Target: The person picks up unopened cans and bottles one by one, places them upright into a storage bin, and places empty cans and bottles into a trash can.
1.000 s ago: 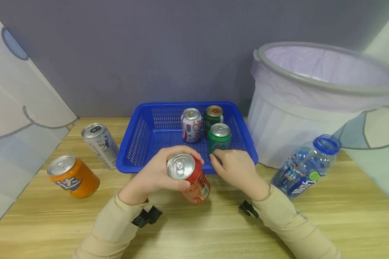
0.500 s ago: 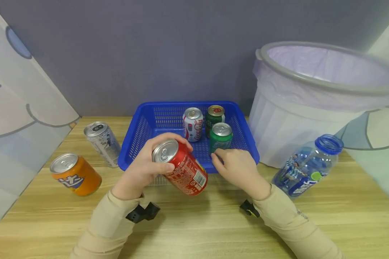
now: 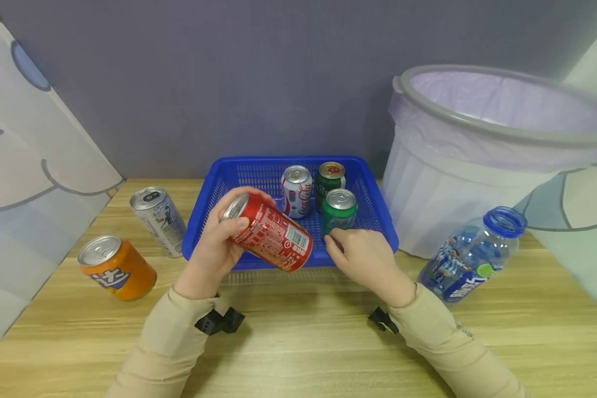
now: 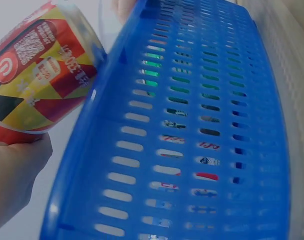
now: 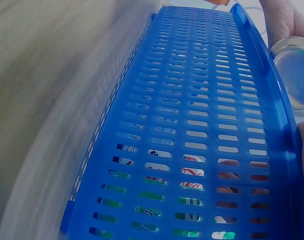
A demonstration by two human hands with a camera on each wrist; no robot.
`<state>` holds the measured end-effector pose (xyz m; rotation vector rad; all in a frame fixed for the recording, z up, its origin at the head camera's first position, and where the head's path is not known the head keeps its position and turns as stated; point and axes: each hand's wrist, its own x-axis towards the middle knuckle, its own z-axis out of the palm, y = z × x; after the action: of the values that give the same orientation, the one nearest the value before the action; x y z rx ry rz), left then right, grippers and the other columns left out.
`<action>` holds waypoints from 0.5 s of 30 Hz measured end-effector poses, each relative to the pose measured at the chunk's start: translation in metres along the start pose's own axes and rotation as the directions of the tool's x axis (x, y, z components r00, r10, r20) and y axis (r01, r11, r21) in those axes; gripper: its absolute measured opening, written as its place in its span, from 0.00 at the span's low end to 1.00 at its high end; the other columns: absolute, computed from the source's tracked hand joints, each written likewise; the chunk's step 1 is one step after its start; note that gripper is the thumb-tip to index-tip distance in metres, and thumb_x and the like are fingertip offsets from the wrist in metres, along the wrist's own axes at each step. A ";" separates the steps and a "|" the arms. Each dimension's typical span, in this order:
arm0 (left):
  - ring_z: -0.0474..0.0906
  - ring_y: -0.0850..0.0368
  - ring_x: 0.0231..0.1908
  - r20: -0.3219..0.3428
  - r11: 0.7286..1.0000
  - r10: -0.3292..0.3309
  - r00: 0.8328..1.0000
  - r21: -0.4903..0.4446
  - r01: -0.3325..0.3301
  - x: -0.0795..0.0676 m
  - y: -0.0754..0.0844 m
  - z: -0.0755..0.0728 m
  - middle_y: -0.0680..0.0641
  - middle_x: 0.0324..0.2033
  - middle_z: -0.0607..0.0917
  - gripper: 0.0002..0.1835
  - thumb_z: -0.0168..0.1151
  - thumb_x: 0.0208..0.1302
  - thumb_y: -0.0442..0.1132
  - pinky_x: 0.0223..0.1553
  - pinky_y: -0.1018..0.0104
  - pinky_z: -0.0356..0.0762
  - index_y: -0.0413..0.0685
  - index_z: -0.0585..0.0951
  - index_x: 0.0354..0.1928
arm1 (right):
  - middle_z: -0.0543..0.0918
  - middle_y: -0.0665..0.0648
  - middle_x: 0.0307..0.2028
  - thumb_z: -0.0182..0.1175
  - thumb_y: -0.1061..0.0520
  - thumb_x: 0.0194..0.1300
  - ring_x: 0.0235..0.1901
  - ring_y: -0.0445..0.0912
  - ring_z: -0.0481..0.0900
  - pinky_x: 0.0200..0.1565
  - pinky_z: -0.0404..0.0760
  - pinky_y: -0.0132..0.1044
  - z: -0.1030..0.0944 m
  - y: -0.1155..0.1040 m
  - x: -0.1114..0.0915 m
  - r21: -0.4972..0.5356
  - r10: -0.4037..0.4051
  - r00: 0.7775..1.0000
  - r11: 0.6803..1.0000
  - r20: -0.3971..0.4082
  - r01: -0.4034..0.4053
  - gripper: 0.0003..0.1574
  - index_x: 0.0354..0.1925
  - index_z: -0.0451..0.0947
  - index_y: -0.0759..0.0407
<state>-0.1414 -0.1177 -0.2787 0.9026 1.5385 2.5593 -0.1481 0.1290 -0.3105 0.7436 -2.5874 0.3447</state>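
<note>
My left hand (image 3: 210, 251) grips a red soda can (image 3: 273, 235), tilted on its side over the front of the blue plastic basket (image 3: 258, 159). The can's pull-tab end faces left, its base down to the right. My right hand (image 3: 363, 257) holds the basket's front rim, its fingers curled over inside; skin shows through the slots in the right wrist view. Just beyond those fingers stands a green can (image 3: 339, 209). A white Coca-Cola can (image 3: 296, 193) and a dark green can (image 3: 330, 182) are upright behind it in the basket.
An orange can (image 3: 119, 271) and a tilted silver-white can (image 3: 160, 221) are on the wooden table (image 3: 303, 354) to the left. At right are a leaning clear-blue plastic bottle (image 3: 470, 257) and a large white bin (image 3: 457, 182) with a lilac liner.
My left hand has raised the red can up and to the left, tipping it from near upright onto its side. My right hand has stayed at the basket rim.
</note>
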 end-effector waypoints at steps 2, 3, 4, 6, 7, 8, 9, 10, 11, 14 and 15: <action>0.78 0.56 0.43 -0.020 1.000 0.014 1.000 -0.008 -0.014 0.001 -0.002 -0.002 0.50 0.44 0.81 0.16 0.53 0.54 0.35 0.38 0.64 0.81 0.52 0.78 0.46 | 0.60 0.43 0.09 0.54 0.51 0.65 0.10 0.38 0.60 0.15 0.58 0.33 0.000 0.000 0.000 0.001 -0.001 1.000 1.000 0.000 0.001 0.22 0.15 0.64 0.49; 0.78 0.56 0.43 -0.030 1.000 0.023 0.999 -0.009 -0.023 0.001 -0.003 -0.003 0.50 0.44 0.81 0.16 0.53 0.55 0.35 0.38 0.64 0.81 0.52 0.78 0.46 | 0.60 0.43 0.09 0.54 0.51 0.65 0.10 0.38 0.60 0.15 0.58 0.33 0.000 0.000 0.000 0.001 -0.002 1.000 1.000 0.000 0.002 0.22 0.15 0.64 0.49; 0.78 0.56 0.44 -0.038 0.999 0.035 0.999 -0.013 -0.036 0.002 -0.004 -0.004 0.49 0.44 0.81 0.15 0.54 0.56 0.36 0.39 0.64 0.81 0.51 0.77 0.46 | 0.60 0.43 0.09 0.54 0.51 0.65 0.10 0.38 0.60 0.15 0.58 0.32 0.000 0.000 0.000 0.001 -0.001 1.000 1.000 0.002 0.001 0.22 0.15 0.64 0.49; 0.77 0.55 0.45 -0.059 0.998 0.053 0.997 -0.030 -0.055 0.002 -0.006 -0.006 0.49 0.45 0.80 0.14 0.55 0.57 0.36 0.40 0.65 0.81 0.51 0.77 0.47 | 0.60 0.43 0.09 0.54 0.51 0.65 0.10 0.38 0.59 0.15 0.58 0.32 0.001 0.000 0.000 0.003 -0.001 1.000 1.000 0.005 0.001 0.22 0.15 0.64 0.49; 0.77 0.55 0.45 -0.076 0.997 0.058 0.995 -0.040 -0.061 0.003 -0.007 -0.007 0.48 0.45 0.80 0.14 0.56 0.57 0.37 0.40 0.65 0.80 0.50 0.77 0.47 | 0.60 0.43 0.09 0.54 0.51 0.65 0.10 0.38 0.59 0.14 0.58 0.32 0.001 0.000 0.000 0.003 -0.001 1.000 1.000 0.007 0.001 0.22 0.15 0.65 0.49; 0.76 0.55 0.46 -0.095 0.997 0.063 0.994 -0.048 -0.068 0.003 -0.009 -0.008 0.48 0.45 0.80 0.14 0.56 0.58 0.37 0.41 0.65 0.80 0.50 0.76 0.47 | 0.60 0.43 0.09 0.54 0.51 0.66 0.10 0.38 0.59 0.14 0.58 0.32 0.001 0.000 0.000 0.002 0.000 1.000 1.000 0.008 0.000 0.22 0.15 0.65 0.49; 0.76 0.55 0.46 -0.116 0.996 0.065 0.991 -0.053 -0.072 0.004 -0.010 -0.009 0.48 0.45 0.80 0.13 0.56 0.58 0.37 0.41 0.66 0.80 0.50 0.76 0.47 | 0.60 0.43 0.09 0.54 0.51 0.65 0.10 0.38 0.59 0.14 0.58 0.32 0.002 0.000 0.000 0.002 0.001 1.000 1.000 0.008 -0.001 0.22 0.15 0.65 0.49; 0.75 0.55 0.46 -0.140 0.995 0.066 0.988 -0.061 -0.075 0.004 -0.012 -0.010 0.48 0.45 0.79 0.13 0.56 0.58 0.37 0.41 0.66 0.79 0.51 0.76 0.46 | 0.60 0.43 0.09 0.54 0.51 0.65 0.10 0.38 0.59 0.14 0.58 0.32 0.002 0.000 0.000 0.002 0.003 1.000 1.000 0.009 -0.003 0.22 0.15 0.65 0.49; 0.75 0.56 0.46 -0.168 0.995 0.063 0.984 -0.070 -0.075 0.005 -0.013 -0.010 0.49 0.45 0.79 0.12 0.56 0.59 0.36 0.41 0.67 0.79 0.51 0.76 0.46 | 0.60 0.43 0.09 0.54 0.51 0.65 0.10 0.38 0.60 0.14 0.58 0.33 0.002 0.000 0.000 0.002 0.004 1.000 1.000 0.008 -0.004 0.22 0.15 0.65 0.49; 0.75 0.57 0.44 -0.249 0.995 0.050 0.967 -0.074 -0.070 0.008 -0.017 -0.011 0.49 0.44 0.79 0.12 0.53 0.58 0.34 0.39 0.69 0.78 0.52 0.77 0.44 | 0.60 0.44 0.09 0.54 0.51 0.65 0.10 0.38 0.60 0.14 0.59 0.33 0.002 0.000 -0.001 -0.003 0.005 1.000 1.000 0.003 -0.005 0.22 0.15 0.65 0.49; 0.75 0.57 0.43 -0.271 0.995 0.044 0.962 -0.074 -0.066 0.008 -0.017 -0.011 0.50 0.44 0.80 0.12 0.53 0.58 0.33 0.38 0.69 0.78 0.53 0.78 0.44 | 0.60 0.44 0.09 0.54 0.51 0.65 0.10 0.38 0.60 0.14 0.59 0.33 0.002 0.000 -0.001 -0.003 0.006 1.000 1.000 0.001 -0.006 0.22 0.15 0.64 0.49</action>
<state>-0.1584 -0.1153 -0.2929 0.6179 1.4696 2.8612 -0.1482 0.1289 -0.3123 0.7360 -2.5913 0.3421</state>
